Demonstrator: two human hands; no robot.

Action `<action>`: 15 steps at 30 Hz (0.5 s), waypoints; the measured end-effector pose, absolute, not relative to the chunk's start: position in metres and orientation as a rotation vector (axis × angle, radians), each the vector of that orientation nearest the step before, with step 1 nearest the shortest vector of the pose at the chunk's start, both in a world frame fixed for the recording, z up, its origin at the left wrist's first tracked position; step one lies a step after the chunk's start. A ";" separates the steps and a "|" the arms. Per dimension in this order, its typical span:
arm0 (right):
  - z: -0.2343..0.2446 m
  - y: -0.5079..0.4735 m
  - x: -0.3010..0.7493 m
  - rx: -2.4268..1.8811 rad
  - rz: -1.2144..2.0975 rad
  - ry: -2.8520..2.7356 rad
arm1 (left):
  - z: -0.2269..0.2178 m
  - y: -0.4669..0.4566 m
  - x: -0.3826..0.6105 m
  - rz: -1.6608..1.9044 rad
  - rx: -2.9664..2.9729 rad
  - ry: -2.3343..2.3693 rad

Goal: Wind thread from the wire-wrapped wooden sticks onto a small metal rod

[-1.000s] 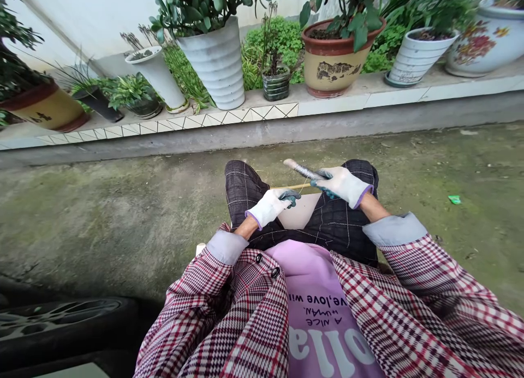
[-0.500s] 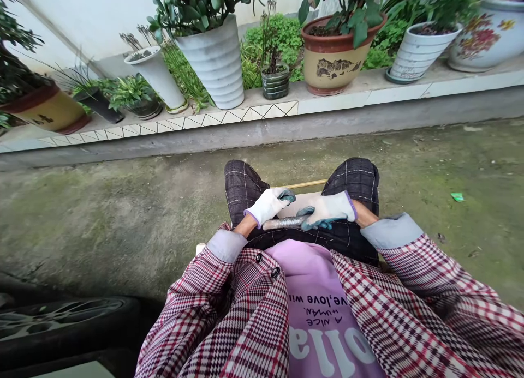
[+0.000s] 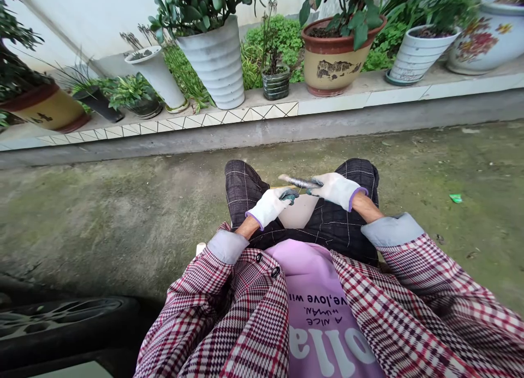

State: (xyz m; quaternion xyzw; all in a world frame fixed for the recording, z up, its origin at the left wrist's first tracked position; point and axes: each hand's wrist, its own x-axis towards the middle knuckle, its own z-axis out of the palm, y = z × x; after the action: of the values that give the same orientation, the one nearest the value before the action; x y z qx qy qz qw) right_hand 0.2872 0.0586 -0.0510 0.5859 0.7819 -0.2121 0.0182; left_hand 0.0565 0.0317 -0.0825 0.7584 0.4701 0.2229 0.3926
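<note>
Both hands wear white gloves with dark teal fingers and purple cuffs. My right hand [image 3: 333, 187] is closed around one end of a short pale stick [image 3: 286, 179] with silvery wire wound over its middle. The bare tip of the stick points left, slightly raised. Just below that tip, my left hand [image 3: 270, 204] has its fingers pinched together; what they hold, if anything, is too small to make out. The two hands are close together between my knees. A pale flat surface [image 3: 298, 211] shows beneath them, and a thin yellowish strip lies partly hidden behind.
Several potted plants stand on a tiled ledge [image 3: 331, 104] ahead, among them a ribbed white pot [image 3: 216, 67] and a tan pot [image 3: 333, 67]. A green wrapper [image 3: 456, 198] lies on the concrete floor to the right. A wheel [image 3: 61, 323] is at lower left.
My right hand has lifted the wire-wound stick away from my body and turned it, from below my left hand to above it. My left hand has barely moved.
</note>
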 end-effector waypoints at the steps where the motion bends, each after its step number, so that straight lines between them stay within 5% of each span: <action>1: -0.050 0.060 0.289 1.869 -0.654 2.446 | -0.085 0.033 0.056 0.615 1.845 1.137; 4: -0.046 0.059 0.293 2.070 -0.841 2.475 | -0.093 0.034 0.056 0.692 1.675 1.019; 9: -0.039 0.051 0.295 2.301 -1.880 2.321 | -0.100 0.032 0.058 0.660 1.623 0.951; 12: -0.034 0.046 0.297 2.040 -2.267 2.159 | -0.100 0.034 0.055 0.613 1.698 0.989; 15: -0.037 0.039 0.294 1.497 -2.183 2.098 | -0.097 0.039 0.050 0.549 1.858 1.097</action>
State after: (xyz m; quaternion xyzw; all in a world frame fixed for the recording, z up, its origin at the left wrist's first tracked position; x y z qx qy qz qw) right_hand 0.2939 0.0389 -0.0366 0.4402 0.6168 -0.6418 -0.1179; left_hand 0.0502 0.0392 -0.0972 0.7485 0.4421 0.2214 0.4419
